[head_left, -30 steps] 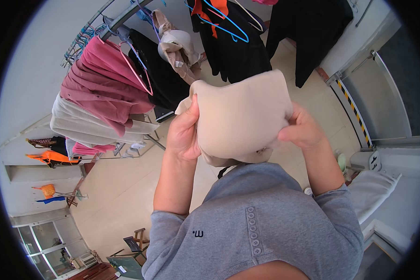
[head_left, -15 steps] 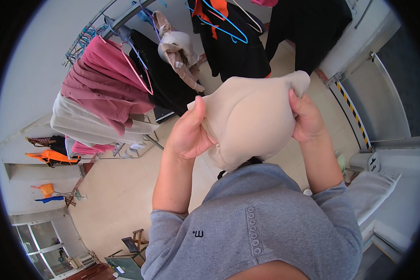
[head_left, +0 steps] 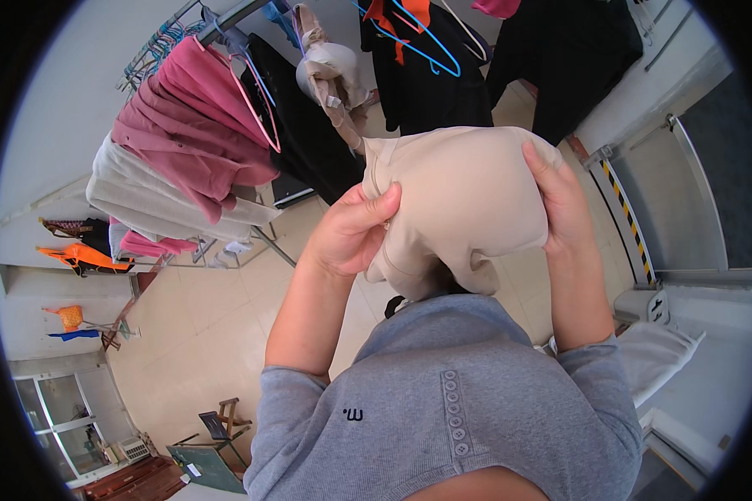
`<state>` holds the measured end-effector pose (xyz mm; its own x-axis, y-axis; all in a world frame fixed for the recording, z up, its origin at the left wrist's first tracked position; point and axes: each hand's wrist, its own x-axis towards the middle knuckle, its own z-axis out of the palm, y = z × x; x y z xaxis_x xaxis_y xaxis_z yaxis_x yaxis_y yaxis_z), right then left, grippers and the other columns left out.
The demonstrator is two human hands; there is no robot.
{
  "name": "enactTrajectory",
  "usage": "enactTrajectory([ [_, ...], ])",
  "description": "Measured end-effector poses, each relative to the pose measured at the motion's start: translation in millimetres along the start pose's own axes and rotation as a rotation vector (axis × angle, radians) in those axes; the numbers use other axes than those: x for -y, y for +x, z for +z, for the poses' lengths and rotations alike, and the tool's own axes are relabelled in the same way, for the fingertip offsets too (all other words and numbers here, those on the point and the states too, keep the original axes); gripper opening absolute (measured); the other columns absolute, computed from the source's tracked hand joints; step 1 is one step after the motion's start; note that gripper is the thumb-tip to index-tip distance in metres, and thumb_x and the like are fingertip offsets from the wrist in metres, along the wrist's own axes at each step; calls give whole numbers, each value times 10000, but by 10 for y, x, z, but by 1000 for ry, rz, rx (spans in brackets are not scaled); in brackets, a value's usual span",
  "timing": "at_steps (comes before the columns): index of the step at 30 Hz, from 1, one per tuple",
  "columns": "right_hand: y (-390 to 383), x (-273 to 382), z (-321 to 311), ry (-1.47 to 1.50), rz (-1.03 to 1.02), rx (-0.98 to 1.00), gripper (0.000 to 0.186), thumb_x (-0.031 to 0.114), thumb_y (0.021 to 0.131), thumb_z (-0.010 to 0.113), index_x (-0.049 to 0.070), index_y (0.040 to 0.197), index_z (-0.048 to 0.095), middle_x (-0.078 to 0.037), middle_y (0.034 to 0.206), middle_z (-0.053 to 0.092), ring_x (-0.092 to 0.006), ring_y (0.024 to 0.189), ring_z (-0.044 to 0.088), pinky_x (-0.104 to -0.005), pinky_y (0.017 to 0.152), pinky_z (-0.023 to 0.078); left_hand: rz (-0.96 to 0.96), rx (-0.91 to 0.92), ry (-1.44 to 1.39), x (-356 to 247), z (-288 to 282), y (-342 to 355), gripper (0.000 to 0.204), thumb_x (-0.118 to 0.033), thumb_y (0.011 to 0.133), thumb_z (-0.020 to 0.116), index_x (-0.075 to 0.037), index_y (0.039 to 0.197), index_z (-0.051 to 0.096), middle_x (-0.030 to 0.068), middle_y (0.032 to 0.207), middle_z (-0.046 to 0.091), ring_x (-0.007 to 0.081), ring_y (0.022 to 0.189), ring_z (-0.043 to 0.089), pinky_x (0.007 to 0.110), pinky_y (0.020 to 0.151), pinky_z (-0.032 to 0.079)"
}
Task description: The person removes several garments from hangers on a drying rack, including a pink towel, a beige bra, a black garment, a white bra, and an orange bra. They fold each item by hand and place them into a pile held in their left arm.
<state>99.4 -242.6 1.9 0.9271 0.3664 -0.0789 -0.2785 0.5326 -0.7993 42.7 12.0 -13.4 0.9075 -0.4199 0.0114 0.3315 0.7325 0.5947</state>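
A beige bra (head_left: 468, 192) with smooth moulded cups is spread between my two hands in front of my chest. My left hand (head_left: 348, 232) grips its left side, thumb on top and fingers curled beneath. On the other side, my right hand (head_left: 566, 204) holds the right edge, with the thumb laid over the upper corner and the fingers behind the fabric. The lower edge droops in folds near my grey shirt, and a dark gap shows under it. What lies behind the cups is hidden.
Ahead, a metal clothes rack (head_left: 234, 18) carries a pink garment (head_left: 200, 125), a second beige bra (head_left: 330, 71) and black clothes (head_left: 430, 92). Several hangers (head_left: 163, 50) cluster at its left end. A glass door (head_left: 702, 192) stands at right; a wooden folding chair (head_left: 223, 417) sits lower left.
The bra's left part has shifted right and its lower edge now folds more. My left hand has moved right and slightly down, and my right hand slightly right; both keep their hold.
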Motion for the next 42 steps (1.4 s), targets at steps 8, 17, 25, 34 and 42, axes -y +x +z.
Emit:
enactTrajectory([
  [8,-243,-32,-53,-91,15,321,479,175,909,698,-11,1319,534,-97,1197,653,-197,1126,613,-333,972,492,33,29,-159,-12,45,58,407,-224,1036,487,30,1354,472,148,1270,611,226,1146,625,365,962,528],
  [17,-299,43,-25,-177,-55,166,430,90,910,685,4,1307,542,-75,1208,637,-155,1103,600,-308,943,493,32,-68,-12,-61,173,-4,420,-217,1039,470,46,1366,458,168,1287,605,251,1143,632,377,965,522],
  [25,-340,-13,78,-179,-162,134,399,97,935,656,10,1307,541,-73,1215,630,-152,1097,602,-305,936,496,18,-65,290,-24,262,-65,571,-176,897,718,20,1375,474,136,1299,604,208,1164,611,353,1002,489],
  [34,-351,-25,74,-159,-124,134,423,179,938,672,10,1303,542,-81,1193,640,-148,1074,614,-294,917,506,-74,-246,443,-57,495,-95,754,-201,751,854,15,1371,483,131,1295,612,225,1180,598,366,1011,470],
  [42,-314,-8,45,-86,-103,56,383,201,954,654,10,1271,556,-88,1156,654,-144,1033,634,-295,877,529,-184,-142,309,-76,497,-62,771,-188,751,851,11,1388,465,132,1284,609,233,1179,592,374,1015,463],
])
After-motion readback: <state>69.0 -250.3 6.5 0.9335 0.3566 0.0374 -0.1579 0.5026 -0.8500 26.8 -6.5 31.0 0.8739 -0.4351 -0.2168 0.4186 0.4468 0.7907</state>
